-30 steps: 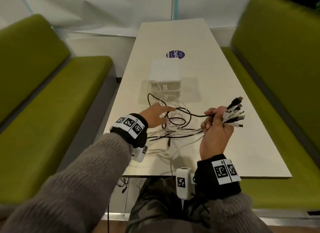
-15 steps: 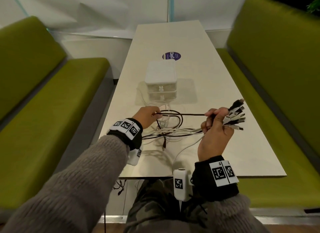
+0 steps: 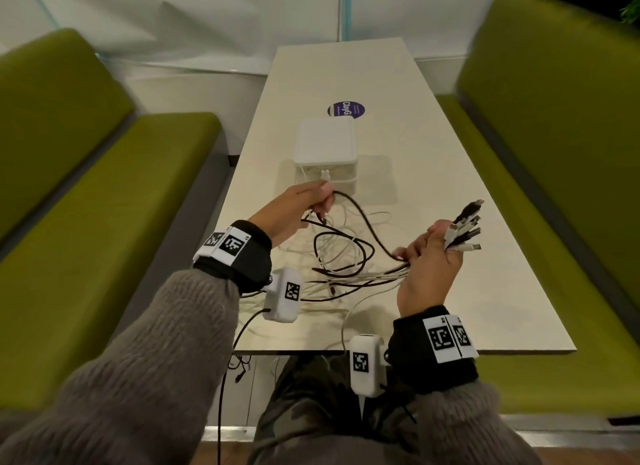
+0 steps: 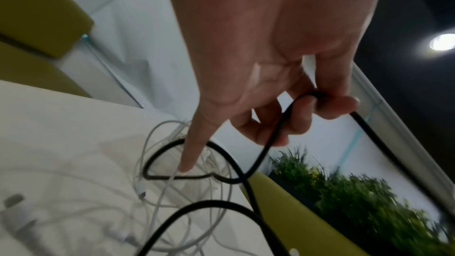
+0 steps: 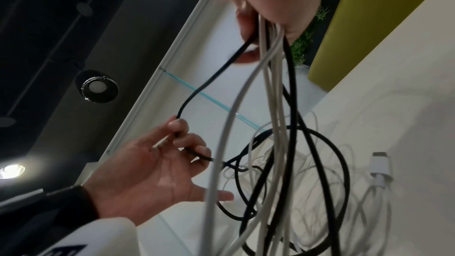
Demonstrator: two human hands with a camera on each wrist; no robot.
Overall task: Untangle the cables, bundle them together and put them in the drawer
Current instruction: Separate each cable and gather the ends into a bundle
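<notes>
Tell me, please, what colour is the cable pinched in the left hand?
Black; the cable in the left hand shows best in the right wrist view.

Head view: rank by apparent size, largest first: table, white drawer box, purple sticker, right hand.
1. table
2. white drawer box and right hand: look alike in extent; the hand is nearer the camera, so no ranking between them.
3. purple sticker, partly hidden behind the box, clearly smallest.
</notes>
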